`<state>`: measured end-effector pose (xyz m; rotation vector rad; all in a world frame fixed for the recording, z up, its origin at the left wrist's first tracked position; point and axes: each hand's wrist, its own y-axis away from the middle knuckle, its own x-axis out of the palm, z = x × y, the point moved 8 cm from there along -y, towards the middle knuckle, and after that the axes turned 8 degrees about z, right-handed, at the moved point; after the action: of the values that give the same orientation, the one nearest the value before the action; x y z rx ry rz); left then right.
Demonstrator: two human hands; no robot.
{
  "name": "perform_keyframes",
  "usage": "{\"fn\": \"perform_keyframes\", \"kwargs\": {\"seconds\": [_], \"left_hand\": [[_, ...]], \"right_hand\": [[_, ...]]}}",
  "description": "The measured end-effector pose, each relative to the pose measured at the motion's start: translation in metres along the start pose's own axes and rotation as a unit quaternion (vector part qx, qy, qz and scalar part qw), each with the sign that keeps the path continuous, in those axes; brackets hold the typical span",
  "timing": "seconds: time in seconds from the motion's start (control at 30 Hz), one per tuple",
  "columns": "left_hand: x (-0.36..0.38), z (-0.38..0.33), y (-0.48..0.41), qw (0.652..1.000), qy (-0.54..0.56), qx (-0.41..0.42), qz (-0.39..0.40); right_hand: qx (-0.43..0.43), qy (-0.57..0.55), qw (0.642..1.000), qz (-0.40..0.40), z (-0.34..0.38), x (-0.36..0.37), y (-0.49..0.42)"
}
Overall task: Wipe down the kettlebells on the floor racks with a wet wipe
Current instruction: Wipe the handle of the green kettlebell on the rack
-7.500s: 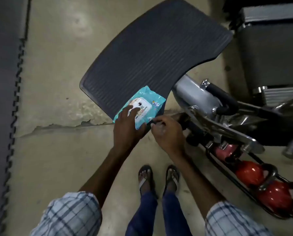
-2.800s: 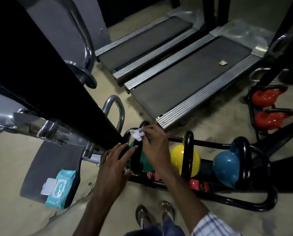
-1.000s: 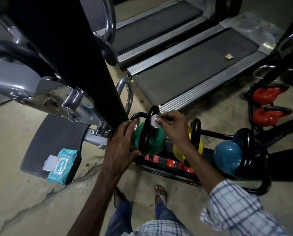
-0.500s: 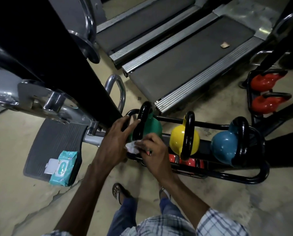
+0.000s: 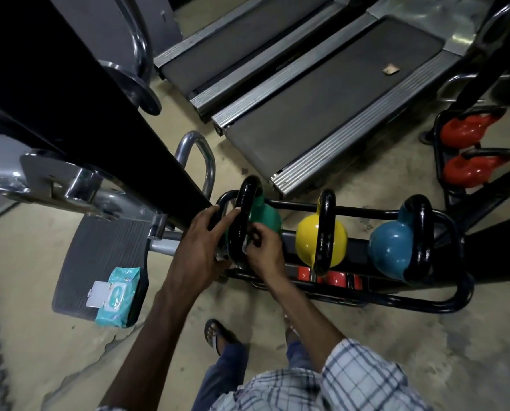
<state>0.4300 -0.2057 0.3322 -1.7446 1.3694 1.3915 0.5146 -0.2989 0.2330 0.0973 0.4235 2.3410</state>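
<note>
Dim gym, cracked concrete floor [image 5: 381, 345], two treadmills [image 5: 330, 114] side by side

We have one view only, a wide-angle camera on our head, tilted steeply down and forward, close above the floor rack [image 5: 425, 304] at centre; treadmills [image 5: 322, 93] spread from 12 to 1 o'clock, our sandalled foot [image 5: 215, 333] at 6 o'clock.
</note>
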Motion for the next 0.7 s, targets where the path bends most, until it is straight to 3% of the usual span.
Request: {"fn": "perform_keyframes", "kwargs": {"seconds": [0.1,0.17,0.4,0.53,0.6,0.63,0.7], "left_hand": [[0.001,-0.002,0.000,1.000,-0.019,-0.012,-0.011],[0.000,-0.003,0.001,0.999,-0.033,-0.019,-0.018],[0.001,-0.006,0.002,0.998,-0.048,-0.024,-0.023],[0.001,-0.008,0.002,0.998,-0.052,-0.027,-0.020],[0.000,-0.009,0.003,0.998,-0.056,-0.028,-0.020],[0.000,-0.009,0.003,0.998,-0.057,-0.028,-0.021],[0.000,-0.009,0.003,0.998,-0.058,-0.028,-0.021]], "right_hand": [[-0.002,0.067,0.990,0.124,0.010,0.006,-0.014],[-0.018,0.092,0.983,0.160,0.018,0.006,-0.007],[0.016,0.048,0.996,0.070,0.009,-0.018,0.015],[0.053,0.054,0.982,0.172,0.024,0.001,0.003],[0.100,0.119,0.965,0.211,0.027,0.004,-0.011],[0.123,0.124,0.963,0.207,0.027,0.002,-0.017],[0.170,0.013,0.971,0.169,0.023,-0.002,-0.024]]}}
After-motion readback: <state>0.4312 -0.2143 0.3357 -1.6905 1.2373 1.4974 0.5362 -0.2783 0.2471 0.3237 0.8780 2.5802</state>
